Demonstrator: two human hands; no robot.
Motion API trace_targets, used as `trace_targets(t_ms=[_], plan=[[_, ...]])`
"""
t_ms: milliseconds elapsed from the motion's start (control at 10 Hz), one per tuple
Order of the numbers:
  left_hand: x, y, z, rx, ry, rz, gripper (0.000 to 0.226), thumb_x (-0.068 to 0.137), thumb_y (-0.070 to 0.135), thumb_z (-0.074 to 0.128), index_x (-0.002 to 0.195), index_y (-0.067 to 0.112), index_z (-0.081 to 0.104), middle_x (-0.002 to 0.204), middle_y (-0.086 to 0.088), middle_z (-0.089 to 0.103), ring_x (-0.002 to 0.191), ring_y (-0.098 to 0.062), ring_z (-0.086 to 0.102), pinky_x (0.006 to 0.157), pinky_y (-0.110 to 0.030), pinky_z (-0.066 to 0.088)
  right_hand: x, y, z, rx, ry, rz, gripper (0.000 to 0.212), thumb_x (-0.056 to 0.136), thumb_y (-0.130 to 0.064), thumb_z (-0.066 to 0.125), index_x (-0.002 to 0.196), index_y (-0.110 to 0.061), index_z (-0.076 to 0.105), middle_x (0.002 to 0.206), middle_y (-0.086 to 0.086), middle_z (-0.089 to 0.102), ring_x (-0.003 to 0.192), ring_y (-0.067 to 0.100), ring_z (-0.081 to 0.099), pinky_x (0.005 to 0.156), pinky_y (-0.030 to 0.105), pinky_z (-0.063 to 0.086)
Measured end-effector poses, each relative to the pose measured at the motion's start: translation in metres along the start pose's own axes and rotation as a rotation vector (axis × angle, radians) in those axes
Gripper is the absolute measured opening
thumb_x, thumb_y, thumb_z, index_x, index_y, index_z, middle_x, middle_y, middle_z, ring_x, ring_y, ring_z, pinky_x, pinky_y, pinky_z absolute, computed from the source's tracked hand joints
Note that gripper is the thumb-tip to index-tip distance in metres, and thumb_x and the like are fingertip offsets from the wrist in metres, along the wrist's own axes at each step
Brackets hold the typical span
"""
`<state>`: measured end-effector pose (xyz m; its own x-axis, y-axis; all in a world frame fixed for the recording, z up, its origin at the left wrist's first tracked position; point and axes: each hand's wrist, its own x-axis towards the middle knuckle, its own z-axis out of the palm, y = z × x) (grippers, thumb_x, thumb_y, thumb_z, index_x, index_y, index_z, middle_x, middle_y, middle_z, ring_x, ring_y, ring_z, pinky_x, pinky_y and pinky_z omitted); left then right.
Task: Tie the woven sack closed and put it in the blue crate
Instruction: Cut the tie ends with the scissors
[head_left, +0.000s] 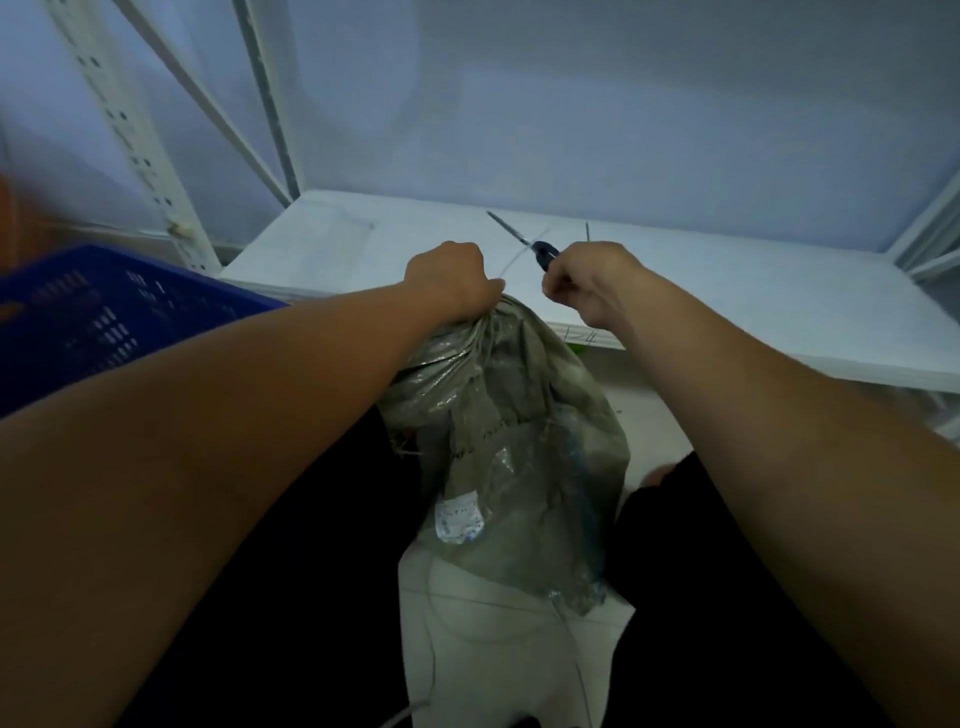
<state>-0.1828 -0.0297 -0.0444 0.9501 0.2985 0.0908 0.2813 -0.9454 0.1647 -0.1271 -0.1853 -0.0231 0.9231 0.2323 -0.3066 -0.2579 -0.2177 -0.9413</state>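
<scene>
A grey-green woven sack (514, 457) stands upright between my knees, its mouth bunched together at the top. My left hand (449, 280) is clenched around the gathered neck. A thin pale string (511, 265) runs from that fist up to the right. My right hand (587, 283) is closed just to the right of the neck, apparently pinching the string. The blue crate (104, 317) sits at the left, under my left forearm, partly hidden by it.
Blue-handled scissors (524, 241) lie on the white shelf board (753, 291) right behind my hands. White perforated rack posts (130, 135) rise at the left. Loose string (431, 613) trails on the pale floor below the sack.
</scene>
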Motion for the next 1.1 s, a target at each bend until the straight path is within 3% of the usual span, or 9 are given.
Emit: trace_targets(t_ms=[100,200,300,400,600,700,800,900,1100], plan=[[-0.003,0.003,-0.004,-0.037,-0.021,0.005,0.038,0.093,0.053,0.051,0.099,0.016,0.054,0.098,-0.003,0.057,0.088,-0.025,0.054,0.073,-0.033,0.042,-0.003,0.001,-0.003,0.002,0.075,-0.009,0.028,0.086,0.011,0.055,0.107,-0.007,0.049,0.073,0.005,0.047,0.056,0.013,0.047,0.041,0.019,0.045],[-0.002,0.007,-0.006,-0.104,-0.006,-0.009,0.037,0.089,0.055,0.054,0.092,0.018,0.052,0.088,0.000,0.056,0.081,-0.022,0.054,0.065,-0.031,0.040,-0.018,0.002,-0.002,-0.049,-0.007,-0.014,0.029,0.077,-0.027,0.081,0.095,-0.010,0.067,0.069,0.001,0.047,0.055,0.012,0.037,0.046,0.023,0.034],[-0.001,0.005,-0.002,-0.178,0.013,-0.026,0.036,0.088,0.054,0.056,0.084,0.019,0.050,0.073,0.004,0.052,0.067,-0.016,0.051,0.053,-0.028,0.031,-0.021,0.009,0.000,0.062,-0.095,0.018,0.028,0.088,-0.036,0.070,0.084,-0.012,0.057,0.074,0.006,0.050,0.057,0.017,0.041,0.052,0.027,0.039],[0.004,0.003,-0.003,-0.298,0.006,-0.052,0.051,0.086,0.062,0.057,0.069,0.014,0.050,0.069,0.002,0.053,0.065,-0.017,0.053,0.051,-0.028,0.029,-0.019,0.009,0.003,0.323,-0.167,0.080,0.040,0.102,-0.034,0.047,0.089,-0.001,0.064,0.089,0.017,0.056,0.071,0.027,0.056,0.064,0.034,0.057],[0.009,0.001,-0.005,-0.439,-0.077,-0.071,0.050,0.085,0.050,0.065,0.057,0.015,0.043,0.059,-0.001,0.045,0.056,-0.018,0.044,0.052,-0.028,0.030,-0.009,0.020,0.010,0.191,-0.164,0.137,0.016,0.098,-0.018,0.062,0.100,-0.004,0.069,0.082,0.012,0.065,0.056,0.015,0.058,0.043,0.021,0.051],[0.012,0.005,-0.008,-0.496,-0.099,-0.094,0.048,0.087,0.039,0.065,0.056,0.014,0.038,0.058,-0.002,0.040,0.055,-0.018,0.037,0.051,-0.029,0.025,-0.002,0.024,0.012,0.188,-0.113,0.152,0.028,0.094,-0.013,0.068,0.118,0.003,0.068,0.077,0.010,0.069,0.045,0.011,0.059,0.040,0.018,0.048],[0.013,0.008,-0.012,-0.595,-0.160,-0.112,0.035,0.083,0.037,0.067,0.067,0.010,0.053,0.068,-0.004,0.055,0.064,-0.021,0.050,0.055,-0.028,0.037,-0.002,0.023,0.011,0.201,-0.103,0.153,0.026,0.094,-0.005,0.066,0.118,0.006,0.065,0.083,0.011,0.065,0.056,0.015,0.062,0.042,0.020,0.052],[0.010,0.005,-0.016,-0.801,-0.430,-0.147,0.036,0.076,0.035,0.077,0.097,0.005,0.071,0.091,-0.014,0.076,0.078,-0.027,0.072,0.077,-0.038,0.060,-0.003,0.026,0.008,0.209,-0.152,0.191,0.018,0.096,0.000,0.063,0.113,0.004,0.063,0.104,0.015,0.063,0.071,0.020,0.066,0.058,0.026,0.062],[0.003,-0.004,-0.015,-0.969,-0.612,-0.164,0.014,0.083,-0.005,0.065,0.096,-0.001,0.065,0.093,-0.023,0.068,0.088,-0.035,0.068,0.085,-0.044,0.057,-0.005,0.039,0.013,0.217,-0.202,0.199,0.033,0.093,-0.006,0.068,0.124,0.005,0.064,0.121,0.016,0.058,0.084,0.020,0.060,0.067,0.031,0.061]])
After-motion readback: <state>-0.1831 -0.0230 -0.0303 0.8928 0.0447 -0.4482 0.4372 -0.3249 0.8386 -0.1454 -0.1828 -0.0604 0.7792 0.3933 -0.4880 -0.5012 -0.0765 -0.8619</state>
